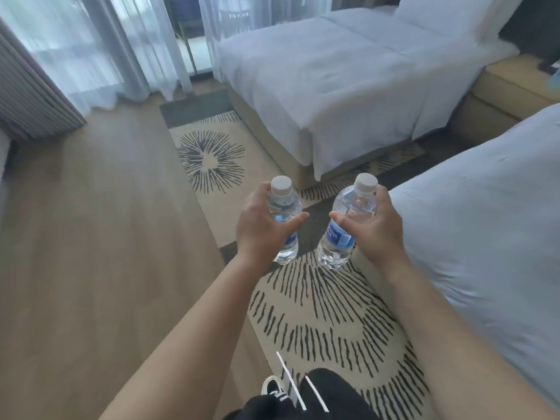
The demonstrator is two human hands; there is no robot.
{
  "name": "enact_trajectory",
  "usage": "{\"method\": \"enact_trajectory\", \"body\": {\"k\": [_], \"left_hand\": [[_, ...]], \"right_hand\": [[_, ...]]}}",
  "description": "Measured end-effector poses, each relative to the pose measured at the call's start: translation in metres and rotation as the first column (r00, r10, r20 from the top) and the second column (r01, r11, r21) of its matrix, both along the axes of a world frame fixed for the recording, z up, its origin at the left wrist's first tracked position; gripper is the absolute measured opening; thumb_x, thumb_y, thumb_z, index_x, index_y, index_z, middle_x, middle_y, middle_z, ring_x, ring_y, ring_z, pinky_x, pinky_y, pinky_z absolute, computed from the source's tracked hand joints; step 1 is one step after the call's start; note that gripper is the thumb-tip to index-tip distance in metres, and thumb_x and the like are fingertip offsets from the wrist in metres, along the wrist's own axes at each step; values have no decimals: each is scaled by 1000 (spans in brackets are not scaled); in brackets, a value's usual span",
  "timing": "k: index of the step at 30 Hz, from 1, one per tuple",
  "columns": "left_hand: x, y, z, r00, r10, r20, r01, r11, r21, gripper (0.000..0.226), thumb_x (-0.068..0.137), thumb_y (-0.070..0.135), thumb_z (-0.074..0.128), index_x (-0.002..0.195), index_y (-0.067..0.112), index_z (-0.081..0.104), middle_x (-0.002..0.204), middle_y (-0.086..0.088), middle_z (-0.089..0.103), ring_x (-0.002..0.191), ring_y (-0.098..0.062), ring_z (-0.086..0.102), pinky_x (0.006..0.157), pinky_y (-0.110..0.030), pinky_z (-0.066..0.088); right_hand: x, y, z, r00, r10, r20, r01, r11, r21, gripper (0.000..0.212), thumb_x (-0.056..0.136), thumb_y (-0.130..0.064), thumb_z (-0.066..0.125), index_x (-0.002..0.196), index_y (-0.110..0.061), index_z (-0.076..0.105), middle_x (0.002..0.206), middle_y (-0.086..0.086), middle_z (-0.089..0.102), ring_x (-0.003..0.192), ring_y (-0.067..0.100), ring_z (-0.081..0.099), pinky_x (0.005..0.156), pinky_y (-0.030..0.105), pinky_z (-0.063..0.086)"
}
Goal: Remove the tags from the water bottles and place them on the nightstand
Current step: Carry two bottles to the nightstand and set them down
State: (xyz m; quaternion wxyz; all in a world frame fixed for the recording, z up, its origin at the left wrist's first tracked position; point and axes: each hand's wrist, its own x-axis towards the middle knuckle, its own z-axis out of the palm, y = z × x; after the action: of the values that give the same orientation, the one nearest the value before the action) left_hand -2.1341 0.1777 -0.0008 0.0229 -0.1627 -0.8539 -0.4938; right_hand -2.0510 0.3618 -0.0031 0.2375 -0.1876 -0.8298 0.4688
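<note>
I hold two clear plastic water bottles with white caps and blue labels out in front of me, above the rug. My left hand (pixel 262 225) grips the left bottle (pixel 283 207) round its middle. My right hand (pixel 374 221) grips the right bottle (pixel 351 207) near its shoulder. Both bottles are upright and a little apart. No tag shows on either neck. The nightstand (pixel 500 86), a pale wooden unit, stands between the two beds at the upper right, with a small dark object on its top.
A white-sheeted bed (pixel 333 74) lies ahead and a second bed (pixel 485 237) runs along my right. A patterned beige rug (pixel 318 313) covers the floor between them. Wooden floor (pixel 91 237) spreads to the left. Sheer curtains (pixel 91 40) hang at the back.
</note>
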Motion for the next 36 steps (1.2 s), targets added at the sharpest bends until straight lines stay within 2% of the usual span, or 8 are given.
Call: {"method": "enact_trajectory", "body": {"k": [3,8,11,15,20,25,31,36], "left_hand": [[-56,30,-1,999,-40,18,40,999,25,64,65,43,85,116,21,53,107,0,65,95,-19,63,83,-45,53],[-156,103,-12,993,-112,39,111,993,31,66,64,43,86,118,23,53,108,2,65,96,-18,63,84,-44,54],[-217,158,-16,987,-155,38,154,988,27,66,63,44,86,117,24,53,109,2,64,98,-18,62,86,-44,52],[-295,239,-13,974,-217,59,216,976,25,64,64,40,86,117,23,53,110,0,64,100,-19,61,88,-46,51],[-375,333,-1,962,-267,55,266,964,19,66,64,39,86,119,23,52,113,1,63,103,-20,61,90,-46,50],[-435,421,2,938,-339,77,339,941,17,66,65,38,86,119,25,52,112,2,64,102,-20,62,89,-46,51],[-501,529,-7,870,-479,122,479,877,27,63,67,37,85,118,24,51,115,1,64,105,-22,62,89,-48,52],[-569,634,-17,817,-563,120,565,825,23,58,68,37,84,114,23,51,113,2,63,103,-21,61,88,-48,52]], "right_hand": [[-46,27,1,999,-42,-5,42,999,-8,60,68,-39,82,114,-31,44,107,-13,57,90,-22,53,66,-3,39],[-128,92,-9,991,-133,12,133,991,-19,62,70,-38,81,119,-29,45,112,-12,55,89,0,58,64,-4,39],[-181,144,-12,986,-164,9,164,986,3,59,69,-39,81,114,-35,41,109,-16,53,88,-4,57,65,-5,39],[-250,222,-9,972,-234,21,233,972,37,62,70,-42,79,117,-33,39,113,-13,52,97,4,55,69,-4,37],[-316,311,2,939,-343,23,340,936,87,71,70,-47,78,126,-25,40,123,-6,53,104,7,50,81,11,42],[-356,384,4,897,-443,12,441,895,64,68,70,-46,78,123,-25,43,120,-5,56,103,8,54,73,2,38],[-398,464,-7,819,-572,53,569,820,56,65,69,-44,80,122,-25,47,117,-4,60,99,9,56,67,0,36],[-448,544,-19,739,-670,69,667,742,71,66,69,-46,79,123,-27,46,117,-5,59,99,11,57,76,16,47]]}}
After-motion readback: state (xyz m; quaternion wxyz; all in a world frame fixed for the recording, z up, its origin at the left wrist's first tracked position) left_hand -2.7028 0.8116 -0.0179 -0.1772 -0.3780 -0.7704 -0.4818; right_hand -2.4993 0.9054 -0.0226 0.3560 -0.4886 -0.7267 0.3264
